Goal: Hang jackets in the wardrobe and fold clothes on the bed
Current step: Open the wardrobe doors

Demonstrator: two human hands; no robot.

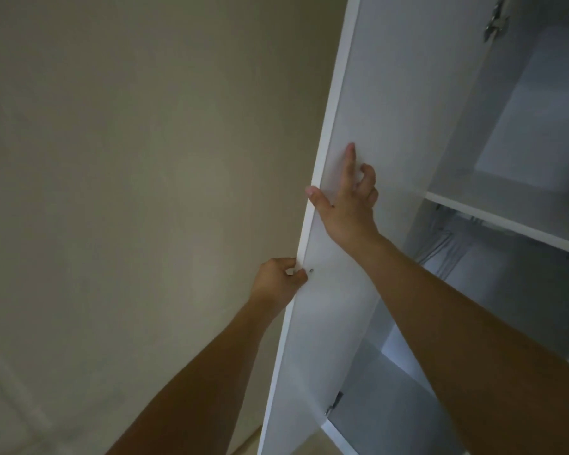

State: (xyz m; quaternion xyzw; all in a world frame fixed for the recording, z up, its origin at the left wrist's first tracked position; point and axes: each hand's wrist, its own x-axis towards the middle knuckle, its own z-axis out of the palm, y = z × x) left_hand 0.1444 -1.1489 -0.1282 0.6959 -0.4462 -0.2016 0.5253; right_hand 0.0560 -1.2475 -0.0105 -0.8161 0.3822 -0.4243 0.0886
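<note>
A plain beige wall fills the left side. Against it the person's left hand pinches the free edge of the white wardrobe door, fingers curled round the edge beside a small screw head; whatever handle sits on the outer face is hidden. Just right and higher, the right hand presses on the door's inner face, forefinger straight, thumb hooked over the edge, the other fingers loosely bent and holding nothing. The door stands open, hung on a hinge low down and another at the top.

Further right is the wardrobe interior: a white shelf across it, and beneath the shelf something grey, seemingly cloth on a rail, too dim to name. No jacket is in either hand, and no bed shows.

I judge the door stiff, light and smooth, easily swung; its free edge gives the best leverage. Jackets, being soft, are best taken at the collar or hanger.
</note>
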